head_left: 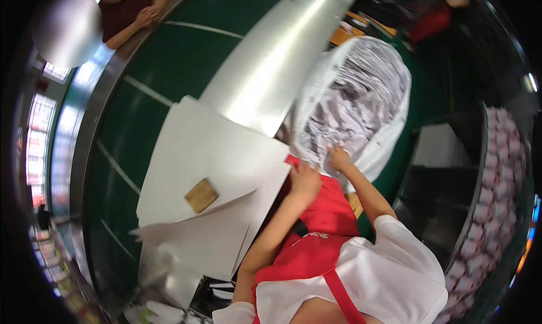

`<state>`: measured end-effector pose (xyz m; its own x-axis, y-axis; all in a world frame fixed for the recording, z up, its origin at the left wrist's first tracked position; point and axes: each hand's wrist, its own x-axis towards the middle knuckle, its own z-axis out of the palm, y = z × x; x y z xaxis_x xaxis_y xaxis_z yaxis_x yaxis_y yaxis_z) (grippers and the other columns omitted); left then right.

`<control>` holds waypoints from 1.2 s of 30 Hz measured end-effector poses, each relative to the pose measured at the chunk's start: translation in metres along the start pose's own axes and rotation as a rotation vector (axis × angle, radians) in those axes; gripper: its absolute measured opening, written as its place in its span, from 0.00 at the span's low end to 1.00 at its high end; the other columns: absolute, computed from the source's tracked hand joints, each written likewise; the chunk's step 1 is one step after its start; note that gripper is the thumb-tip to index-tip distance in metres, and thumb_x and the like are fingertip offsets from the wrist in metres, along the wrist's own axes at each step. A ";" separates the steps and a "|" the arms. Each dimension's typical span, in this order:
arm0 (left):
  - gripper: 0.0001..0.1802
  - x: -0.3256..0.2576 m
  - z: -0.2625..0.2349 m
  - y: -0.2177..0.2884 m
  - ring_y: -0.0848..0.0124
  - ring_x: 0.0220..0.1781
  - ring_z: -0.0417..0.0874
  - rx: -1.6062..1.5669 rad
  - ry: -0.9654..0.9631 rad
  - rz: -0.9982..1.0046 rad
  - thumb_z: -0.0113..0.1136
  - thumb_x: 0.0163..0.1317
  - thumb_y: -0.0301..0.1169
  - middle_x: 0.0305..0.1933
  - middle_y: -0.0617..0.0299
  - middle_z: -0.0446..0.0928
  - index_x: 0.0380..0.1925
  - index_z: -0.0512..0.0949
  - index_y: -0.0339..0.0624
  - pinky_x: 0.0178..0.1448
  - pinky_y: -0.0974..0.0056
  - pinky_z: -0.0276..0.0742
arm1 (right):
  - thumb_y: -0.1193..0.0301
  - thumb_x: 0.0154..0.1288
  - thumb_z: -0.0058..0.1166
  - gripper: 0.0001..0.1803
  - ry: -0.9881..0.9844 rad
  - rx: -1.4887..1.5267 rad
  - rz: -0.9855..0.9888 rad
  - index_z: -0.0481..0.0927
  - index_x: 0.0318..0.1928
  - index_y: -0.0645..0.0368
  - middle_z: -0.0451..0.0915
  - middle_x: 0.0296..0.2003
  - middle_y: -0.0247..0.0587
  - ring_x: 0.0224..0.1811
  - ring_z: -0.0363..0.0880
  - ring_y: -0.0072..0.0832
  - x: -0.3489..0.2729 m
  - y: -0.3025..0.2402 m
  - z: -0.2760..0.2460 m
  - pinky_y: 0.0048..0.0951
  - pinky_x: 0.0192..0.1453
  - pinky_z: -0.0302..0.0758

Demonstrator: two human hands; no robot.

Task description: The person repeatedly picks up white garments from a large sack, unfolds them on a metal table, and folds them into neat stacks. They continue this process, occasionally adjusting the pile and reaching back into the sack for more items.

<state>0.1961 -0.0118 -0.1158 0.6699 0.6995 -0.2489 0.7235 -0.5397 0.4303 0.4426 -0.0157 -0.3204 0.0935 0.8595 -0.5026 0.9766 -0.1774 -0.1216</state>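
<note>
A big white sack (pixel 389 140) stands open in front of me, filled with many crumpled, thin pale-lilac pieces (pixel 361 92), paper or cloth; I cannot tell which. At the near end of its contents is my right hand (pixel 340 158), fingers apart and touching the pieces, with nothing visible gripped. Beside it, at the sack's near edge by my red apron (pixel 333 211), my left hand (pixel 306 182) bends downward. Its fingertips are blurred and partly hidden, so its grip does not show.
Large white sheets (pixel 197 149) lie stacked at the left, with a brown block (pixel 201 195) on top. A shiny metal surface (pixel 265 70) runs away from me. White-and-pink bundles (pixel 491 194) line the right. Another person's hands (pixel 148 16) rest at the far left.
</note>
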 end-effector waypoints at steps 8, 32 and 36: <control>0.29 -0.169 -0.200 0.009 0.56 0.60 0.73 -0.113 0.856 -0.066 0.62 0.53 0.27 0.57 0.55 0.74 0.58 0.71 0.40 0.68 0.47 0.61 | 0.62 0.65 0.50 0.14 0.472 0.259 -0.258 0.81 0.45 0.53 0.83 0.29 0.45 0.33 0.82 0.38 -0.069 -0.141 -0.251 0.37 0.35 0.75; 0.27 -0.263 -0.074 -0.095 0.58 0.47 0.73 0.043 1.168 -1.283 0.63 0.56 0.36 0.44 0.52 0.71 0.52 0.70 0.32 0.49 0.56 0.66 | 0.66 0.63 0.53 0.38 0.429 0.326 -0.776 0.54 0.68 0.71 0.65 0.61 0.64 0.64 0.63 0.55 -0.082 -0.309 -0.273 0.42 0.67 0.60; 0.21 -0.254 -0.087 -0.119 0.56 0.43 0.76 -0.107 1.135 -1.425 0.63 0.56 0.35 0.42 0.52 0.73 0.46 0.73 0.34 0.48 0.57 0.69 | 0.69 0.65 0.51 0.37 0.371 0.361 -0.792 0.51 0.69 0.70 0.64 0.62 0.65 0.63 0.64 0.55 -0.087 -0.309 -0.269 0.40 0.67 0.61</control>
<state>-0.0747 -0.0850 -0.0284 -0.8363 0.5144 0.1896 0.5332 0.6826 0.4997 0.1847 0.0934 -0.0087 -0.4545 0.8803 0.1360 0.6693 0.4383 -0.6000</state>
